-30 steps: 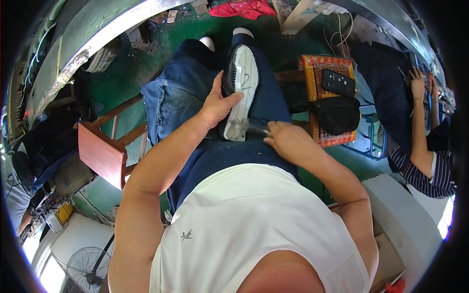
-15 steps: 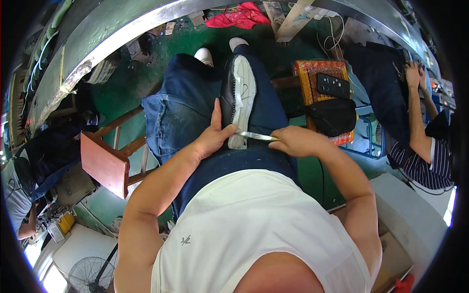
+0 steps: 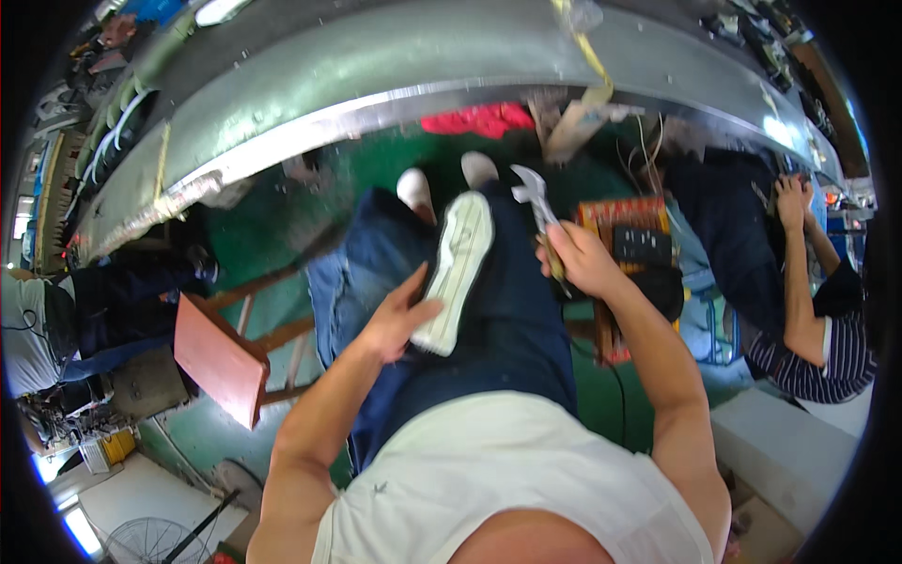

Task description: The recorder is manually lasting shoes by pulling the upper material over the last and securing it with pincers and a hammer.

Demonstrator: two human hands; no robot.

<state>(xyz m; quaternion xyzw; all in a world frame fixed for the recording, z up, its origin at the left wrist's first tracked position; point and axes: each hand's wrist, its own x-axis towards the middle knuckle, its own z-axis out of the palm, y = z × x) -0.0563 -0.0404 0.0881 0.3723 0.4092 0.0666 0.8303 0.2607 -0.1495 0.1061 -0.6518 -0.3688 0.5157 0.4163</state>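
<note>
- As landmark for every place: shoe [image 3: 456,273], lying along the lap [image 3: 517,329], with pale underside [image 3: 451,315] upward, wider end away from the body, narrower end toward the belly.
- At the narrower end of the shoe: left hand [image 3: 402,324], grasping, with thumb over the underside and fingers along the left edge. Force of this grasp: cannot tell.
- To the right of the shoe, in the air and not touching it: tool [image 3: 534,193], of metal, with hooked head directed away from the body.
- Clenched around the tool: right hand [image 3: 583,258]. Tool's mouth parted or not: cannot tell.
- Farther right of the shoe, beyond the tool: mat [image 3: 611,211], with phone [image 3: 642,246] and bag [image 3: 658,293] upon it.
- Well left of the shoe: stool [image 3: 221,357].
- About weight: probably light, easy to turn with only one hand.
- About stiffness: likely firm along the underside, more soft at the sides, now mostly hidden below.
- About slipping: perhaps some sliding on the cloth of the lap, therefore better to press downward.
- About fragility: hardly breakable, but perhaps easy to mark with metal.
- Best place for holding: narrower end, thumb flat above, fingers wrapped around the side, wider end kept free.
</note>
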